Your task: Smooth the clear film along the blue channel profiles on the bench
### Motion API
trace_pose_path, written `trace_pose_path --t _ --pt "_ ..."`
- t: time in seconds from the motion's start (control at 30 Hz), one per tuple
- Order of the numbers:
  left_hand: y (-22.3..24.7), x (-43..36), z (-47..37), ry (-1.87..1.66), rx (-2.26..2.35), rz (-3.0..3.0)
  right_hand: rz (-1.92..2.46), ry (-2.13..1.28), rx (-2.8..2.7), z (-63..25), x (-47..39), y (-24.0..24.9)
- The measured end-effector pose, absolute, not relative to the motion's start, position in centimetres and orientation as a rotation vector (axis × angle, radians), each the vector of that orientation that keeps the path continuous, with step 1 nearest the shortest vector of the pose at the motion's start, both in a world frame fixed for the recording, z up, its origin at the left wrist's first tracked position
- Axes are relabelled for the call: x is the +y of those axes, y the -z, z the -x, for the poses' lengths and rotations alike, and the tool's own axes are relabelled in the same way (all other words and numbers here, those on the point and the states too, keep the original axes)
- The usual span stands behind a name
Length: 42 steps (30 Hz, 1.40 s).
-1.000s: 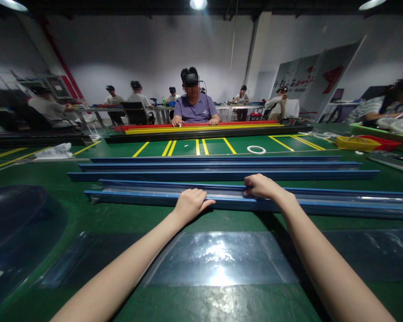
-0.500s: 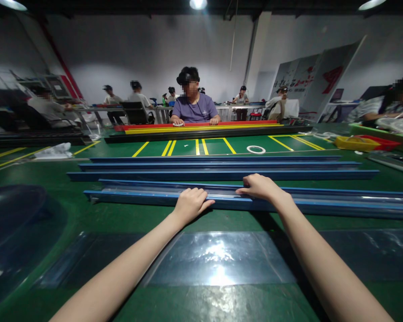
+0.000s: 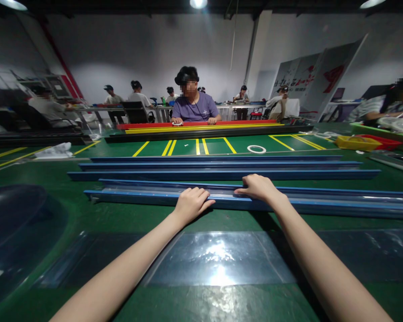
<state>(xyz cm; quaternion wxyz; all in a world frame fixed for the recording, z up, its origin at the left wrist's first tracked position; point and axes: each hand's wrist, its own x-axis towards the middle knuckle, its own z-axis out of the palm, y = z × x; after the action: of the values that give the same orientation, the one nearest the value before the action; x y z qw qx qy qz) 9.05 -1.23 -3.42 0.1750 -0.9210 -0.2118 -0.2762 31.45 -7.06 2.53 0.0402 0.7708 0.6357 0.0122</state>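
Plastic (image 3: 16,214), dark and curved, is lying well left of the left grip (image 3: 192,203), limiting room on that side. Past the same grip, the blue rail (image 3: 231,204) is showing its left end. The left grip is holding the rail's near wall, fingers over the top, thumb along the front. Running beneath both grips, the rail is looking light but long, fairly stiff and smooth; its raised walls are probably offering the surest hold. Nearer than the grips, bench (image 3: 147,219) is showing before a thin clear sheet (image 3: 218,255); just beyond them, other blue rails (image 3: 221,175) are crowding the far side. The right grip (image 3: 255,186) is bending over the trough; whether it is pinching anything, I cannot tell. Rightward of it, the rail is running out of view.
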Motion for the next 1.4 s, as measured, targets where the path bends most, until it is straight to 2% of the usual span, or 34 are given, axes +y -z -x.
trace_pose_path --t 1.07,1.4 --pt "3.5 -1.4 -9.2 0.762 -0.667 2.568 -2.274 -0.058 1.942 -31.0 -7.2 -2.8" --pt "3.4 -1.5 -9.2 0.777 -0.663 2.597 -2.189 -0.219 2.223 -28.7 -6.8 -1.9"
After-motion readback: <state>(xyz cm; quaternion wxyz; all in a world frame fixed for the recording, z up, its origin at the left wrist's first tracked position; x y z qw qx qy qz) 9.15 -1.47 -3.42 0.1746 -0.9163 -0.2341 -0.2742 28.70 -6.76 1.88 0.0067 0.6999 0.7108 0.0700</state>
